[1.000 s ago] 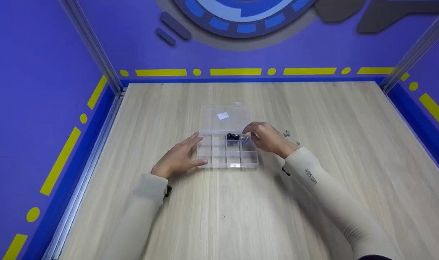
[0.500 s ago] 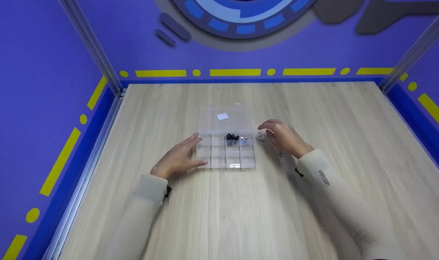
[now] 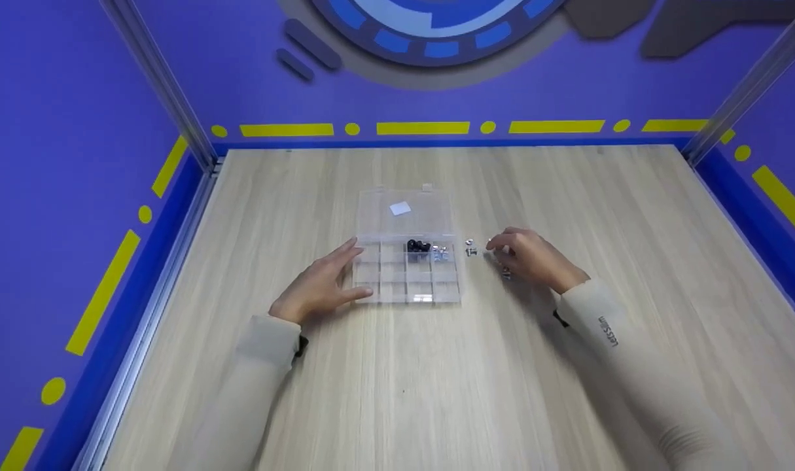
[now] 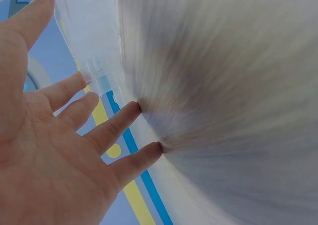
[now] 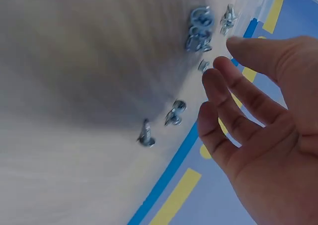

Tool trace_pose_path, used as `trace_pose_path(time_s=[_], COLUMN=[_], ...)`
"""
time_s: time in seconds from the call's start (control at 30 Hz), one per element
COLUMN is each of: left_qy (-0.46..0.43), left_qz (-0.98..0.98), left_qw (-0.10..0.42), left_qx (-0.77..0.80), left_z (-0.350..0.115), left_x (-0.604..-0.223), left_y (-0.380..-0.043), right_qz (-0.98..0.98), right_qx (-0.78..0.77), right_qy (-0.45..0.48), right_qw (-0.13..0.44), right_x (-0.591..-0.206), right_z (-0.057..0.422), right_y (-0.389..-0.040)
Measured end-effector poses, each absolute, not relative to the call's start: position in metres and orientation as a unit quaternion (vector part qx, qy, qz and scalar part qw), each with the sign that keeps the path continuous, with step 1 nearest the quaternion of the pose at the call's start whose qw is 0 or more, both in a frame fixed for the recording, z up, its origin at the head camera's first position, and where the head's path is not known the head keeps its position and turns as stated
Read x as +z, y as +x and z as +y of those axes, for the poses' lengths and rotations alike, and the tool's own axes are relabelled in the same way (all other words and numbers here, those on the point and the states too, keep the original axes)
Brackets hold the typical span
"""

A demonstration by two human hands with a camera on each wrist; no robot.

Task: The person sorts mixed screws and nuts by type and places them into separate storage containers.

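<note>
A clear compartment box (image 3: pixel 393 302) lies on the wood-look table with its lid folded back. My left hand (image 3: pixel 320 284) is at its left side, thumb and fingers spread and straight. Small black pieces (image 3: pixel 419 247) fill one rear compartment. Shiny silver screws (image 3: pixel 440 253) lie in the rear right one. To the right of the box, my right hand (image 3: pixel 534 258) is among loose screws (image 3: pixel 471 251), its fingers bent slightly and the thumb apart from them. In the right wrist view, several screws (image 5: pixel 200 31) lie near the fingertips, and another screw (image 5: pixel 146 135) stands on its head.
A white paper label (image 3: pixel 400 208) is on the clear lid (image 3: pixel 374 219) behind the compartments. Blue panels (image 3: pixel 253 78) with yellow marks wall the table (image 3: pixel 436 379) at the back and both sides. A metal frame post (image 3: pixel 168 78) rises at the back left corner.
My right hand has moved right, from the rear right compartment to the loose screws. Screws beside the box have come into sight. My left hand has stayed in place.
</note>
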State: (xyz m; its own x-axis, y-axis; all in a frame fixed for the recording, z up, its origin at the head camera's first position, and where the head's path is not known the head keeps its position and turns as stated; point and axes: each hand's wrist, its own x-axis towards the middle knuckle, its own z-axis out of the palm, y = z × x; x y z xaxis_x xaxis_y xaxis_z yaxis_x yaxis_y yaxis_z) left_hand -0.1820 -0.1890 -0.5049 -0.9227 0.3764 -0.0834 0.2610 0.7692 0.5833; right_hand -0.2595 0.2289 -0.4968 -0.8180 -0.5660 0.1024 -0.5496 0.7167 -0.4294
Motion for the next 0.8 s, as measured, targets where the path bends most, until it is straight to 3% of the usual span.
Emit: trace_pose_path(time_s=[0.8], left_qy=[0.166], left_qz=[0.937], left_qw=[0.095], left_qx=[0.292], left_z=[-0.188], left_x=[-0.504], left_y=[-0.18], right_qz=[0.937], right_qx=[-0.209], right_qy=[-0.277], right_qw=[0.04], right_x=[-0.503], right_z=[0.244], right_y=[-0.253])
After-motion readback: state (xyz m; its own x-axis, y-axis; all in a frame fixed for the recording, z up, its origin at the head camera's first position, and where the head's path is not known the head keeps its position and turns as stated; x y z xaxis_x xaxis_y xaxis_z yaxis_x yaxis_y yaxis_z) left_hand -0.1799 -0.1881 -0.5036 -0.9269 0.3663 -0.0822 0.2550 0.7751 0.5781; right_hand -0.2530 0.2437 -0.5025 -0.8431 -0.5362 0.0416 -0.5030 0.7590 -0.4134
